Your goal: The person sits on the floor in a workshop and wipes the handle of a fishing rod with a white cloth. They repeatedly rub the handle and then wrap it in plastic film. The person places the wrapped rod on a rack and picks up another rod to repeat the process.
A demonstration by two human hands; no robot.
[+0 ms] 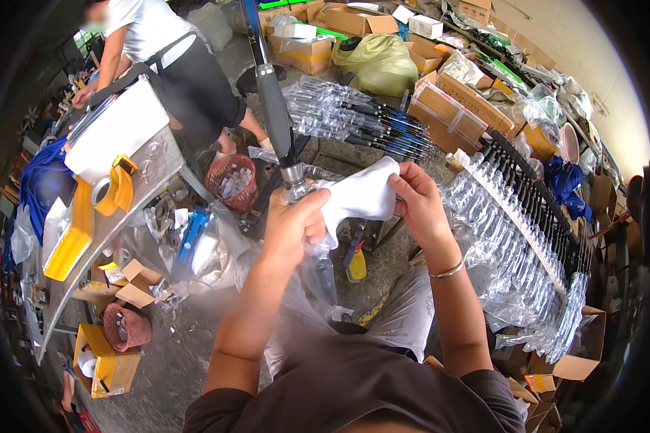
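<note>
My left hand (293, 222) is closed round the lower end of a fishing rod (274, 108), just below its metal collar. The rod has a thick dark grip and a blue shaft that runs up out of view. Clear plastic hangs below this hand. A white cloth (361, 193) stretches between my hands, one end pressed against the left fingers. At its other end my right hand (420, 203) pinches the cloth between thumb and fingers. Part of the rod's butt is hidden by the left hand and the cloth.
Plastic-wrapped rods lie in a bundle (361, 119) ahead and in a long row (513, 231) at right. A table (141, 187) with yellow tape rolls (107, 196) stands left. A red basket (231, 184) sits beyond. Another person (173, 65) works at far left.
</note>
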